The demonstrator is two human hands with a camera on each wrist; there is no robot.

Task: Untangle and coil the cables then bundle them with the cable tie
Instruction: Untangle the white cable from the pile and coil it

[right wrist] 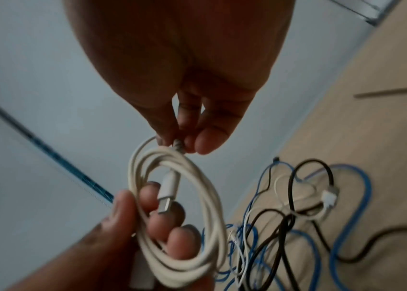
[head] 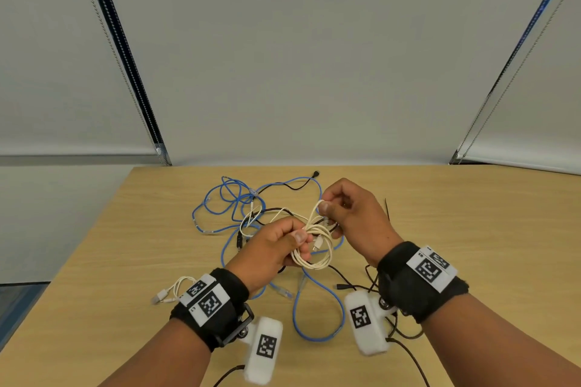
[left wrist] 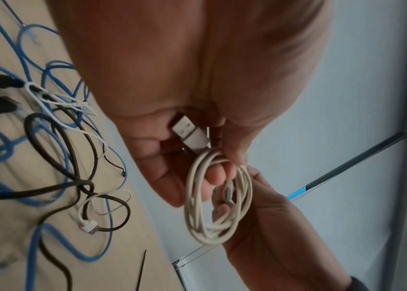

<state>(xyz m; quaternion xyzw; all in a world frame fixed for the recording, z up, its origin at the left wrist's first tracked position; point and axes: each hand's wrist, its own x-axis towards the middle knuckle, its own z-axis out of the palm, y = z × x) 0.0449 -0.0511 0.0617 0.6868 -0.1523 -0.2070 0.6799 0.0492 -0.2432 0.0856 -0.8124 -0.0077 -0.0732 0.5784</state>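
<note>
Above the wooden table [head: 125,261], my left hand [head: 298,240] grips a small coil of white USB cable [head: 314,266], thumb on top and fingers through the loops. The coil's USB plug [left wrist: 190,133] lies against the left palm. Just beyond it, my right hand [head: 327,206] pinches the cable's free end at the top of the coil [right wrist: 172,269]. Under both hands a blue cable [head: 317,339] and a black cable [head: 344,278] lie tangled on the table. A thin black cable tie [head: 387,210] rests to the right of my right hand.
A second white cable [head: 176,287] with its plugs lies beside my left wrist. Black leads from the wrist cameras trail over the table's near edge. Grey blinds hang behind the table's far edge.
</note>
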